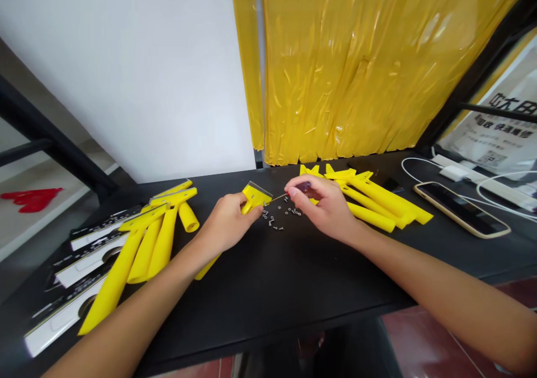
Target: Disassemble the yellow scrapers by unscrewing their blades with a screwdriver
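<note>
My left hand [232, 220] is closed around a yellow scraper [254, 197] whose head, with a clear strip along its edge, points up and away. The scraper's handle shows again below my wrist. A screwdriver [302, 187] with a dark handle is gripped in the fingers of my right hand [323, 204]; its thin shaft reaches left to the scraper head. Whether the tip sits in a screw is too small to tell. Small screws and nuts [272, 221] lie scattered on the black table [302, 277] between and below the hands.
Several yellow scrapers [161, 238] lie at the left over black-and-white boxes [67, 311]. More yellow handles [377, 196] are piled at the right. Beyond them are a phone [461, 207], white cables and a power strip [486, 182]. Yellow plastic sheeting [356, 65] hangs behind.
</note>
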Demonstrator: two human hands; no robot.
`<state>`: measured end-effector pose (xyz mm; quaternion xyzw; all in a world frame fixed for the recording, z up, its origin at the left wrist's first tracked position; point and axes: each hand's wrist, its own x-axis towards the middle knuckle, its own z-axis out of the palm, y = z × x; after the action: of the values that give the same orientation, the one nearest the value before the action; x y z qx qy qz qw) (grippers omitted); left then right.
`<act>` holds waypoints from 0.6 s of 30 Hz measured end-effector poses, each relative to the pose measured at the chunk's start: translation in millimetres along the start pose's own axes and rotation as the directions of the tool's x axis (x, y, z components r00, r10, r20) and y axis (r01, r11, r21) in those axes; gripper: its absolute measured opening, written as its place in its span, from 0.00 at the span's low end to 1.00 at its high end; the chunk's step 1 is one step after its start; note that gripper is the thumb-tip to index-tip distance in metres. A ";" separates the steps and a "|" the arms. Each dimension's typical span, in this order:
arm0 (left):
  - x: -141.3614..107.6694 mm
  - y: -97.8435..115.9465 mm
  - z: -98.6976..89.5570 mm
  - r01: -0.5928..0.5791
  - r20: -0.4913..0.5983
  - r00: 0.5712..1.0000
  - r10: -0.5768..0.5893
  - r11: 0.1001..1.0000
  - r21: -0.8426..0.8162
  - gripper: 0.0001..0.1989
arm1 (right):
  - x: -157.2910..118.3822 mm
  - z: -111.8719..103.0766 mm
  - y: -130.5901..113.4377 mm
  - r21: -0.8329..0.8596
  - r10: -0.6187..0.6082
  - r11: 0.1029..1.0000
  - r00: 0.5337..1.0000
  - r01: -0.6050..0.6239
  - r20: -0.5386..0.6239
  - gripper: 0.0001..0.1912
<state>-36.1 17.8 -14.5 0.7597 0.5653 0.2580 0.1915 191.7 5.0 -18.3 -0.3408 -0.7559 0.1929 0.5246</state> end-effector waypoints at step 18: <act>3.7 -4.0 3.9 0.022 0.091 0.996 -0.022 1.000 0.000 0.20 | -6.8 -5.2 -3.4 0.153 0.077 0.986 0.996 -0.070 -0.036 0.08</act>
<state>-35.9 22.5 -19.3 0.7643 0.5642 0.2213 0.2204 196.9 -2.6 -18.7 -0.3315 -0.7147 0.2619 0.5574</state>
